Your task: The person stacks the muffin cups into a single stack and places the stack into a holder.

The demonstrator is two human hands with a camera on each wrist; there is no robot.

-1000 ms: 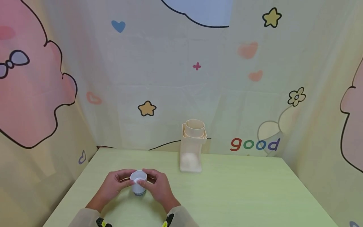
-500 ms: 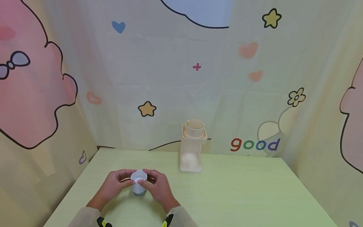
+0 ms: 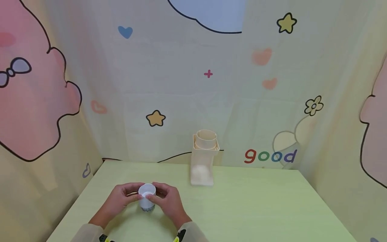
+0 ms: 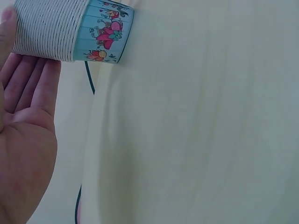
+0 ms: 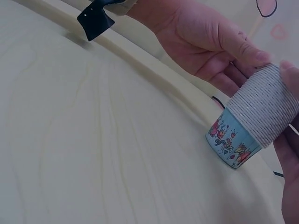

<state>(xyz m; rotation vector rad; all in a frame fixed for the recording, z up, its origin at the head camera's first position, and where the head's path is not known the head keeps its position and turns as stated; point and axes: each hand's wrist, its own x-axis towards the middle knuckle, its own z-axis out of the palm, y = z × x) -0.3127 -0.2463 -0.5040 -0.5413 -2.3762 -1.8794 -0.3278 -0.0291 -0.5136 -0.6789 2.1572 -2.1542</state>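
Note:
A nested stack of small paper cups (image 3: 147, 201) stands between my two hands at the left of the table, mouths upward. In the left wrist view the cup stack (image 4: 51, 30) shows many tightly packed white rims and one light blue wall printed with red fruit figures. My left hand (image 3: 122, 198) holds its left side, thumb in front and fingers behind. From the right, my right hand (image 3: 169, 200) grips it the same way, its thumb pressed near the upper rim. The right wrist view shows the printed bottom end of the cup stack (image 5: 233, 140) just above the tabletop.
A cream cup dispenser (image 3: 202, 168) with a round tube at its top stands at the back middle of the pale green table (image 3: 257, 201). A printed curtain (image 3: 181, 67) hangs behind the table and along both sides.
Both hands keep their hold on the cup stack, which stays nearly in place. The whole head view has shifted slightly, with everything a little lower and left.

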